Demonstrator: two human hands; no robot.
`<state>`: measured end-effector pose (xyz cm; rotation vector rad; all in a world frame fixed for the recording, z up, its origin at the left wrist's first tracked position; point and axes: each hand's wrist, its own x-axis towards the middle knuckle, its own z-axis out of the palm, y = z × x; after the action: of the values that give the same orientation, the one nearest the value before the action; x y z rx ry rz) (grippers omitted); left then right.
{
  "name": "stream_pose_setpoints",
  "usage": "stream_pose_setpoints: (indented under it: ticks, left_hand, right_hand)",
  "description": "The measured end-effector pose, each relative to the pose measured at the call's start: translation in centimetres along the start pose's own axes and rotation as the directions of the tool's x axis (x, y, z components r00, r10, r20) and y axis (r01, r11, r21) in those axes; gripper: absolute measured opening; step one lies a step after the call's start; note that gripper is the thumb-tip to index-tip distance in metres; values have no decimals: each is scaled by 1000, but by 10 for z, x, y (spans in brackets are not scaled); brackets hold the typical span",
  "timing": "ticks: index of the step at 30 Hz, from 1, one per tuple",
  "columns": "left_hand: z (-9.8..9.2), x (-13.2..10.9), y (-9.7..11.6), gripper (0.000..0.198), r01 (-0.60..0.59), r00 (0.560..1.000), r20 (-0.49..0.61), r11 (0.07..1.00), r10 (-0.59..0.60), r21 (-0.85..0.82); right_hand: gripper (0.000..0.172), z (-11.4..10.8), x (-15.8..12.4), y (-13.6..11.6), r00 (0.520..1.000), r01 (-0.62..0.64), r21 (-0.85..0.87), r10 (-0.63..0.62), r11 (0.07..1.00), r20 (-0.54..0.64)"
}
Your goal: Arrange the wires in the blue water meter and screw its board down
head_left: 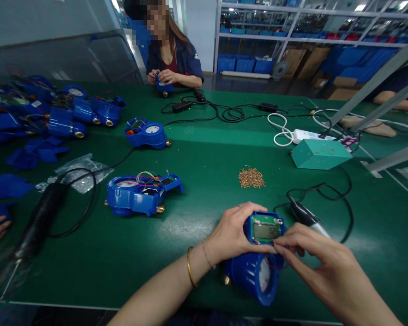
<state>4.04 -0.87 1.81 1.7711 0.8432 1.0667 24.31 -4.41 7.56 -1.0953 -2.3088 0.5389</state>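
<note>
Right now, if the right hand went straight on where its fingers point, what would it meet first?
Likely the lower right corner of the display board on the blue meter. The right hand's fingertips are at that corner; touching or just above, depth is unclear.

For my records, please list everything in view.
Held meter: one, blue, front
Other meters: many, blue, left, back
Covers: several, blue, left
Screws: one heap, gold, right
Tools: two, black, left, right
Bag: one, clear, left
Box: one, teal, right
Power strip: one, white, right
Cables: several, mostly black, scattered
Table: one, green, centre
Beams: several, grey, right
Shelves: several, white, back
People: three, back and sides
Left hand: one, on meter
Right hand: one, at meter
</note>
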Motion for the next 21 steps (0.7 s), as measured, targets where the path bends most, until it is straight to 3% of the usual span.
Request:
stream_pose_setpoints:
  ticks: [21]
  left_hand:
    - [-3, 3, 4, 64, 79, 996, 41, 996, -78, -28]
  right_hand:
    - [8, 2, 5, -3, 999, -9, 8, 10, 1000, -46]
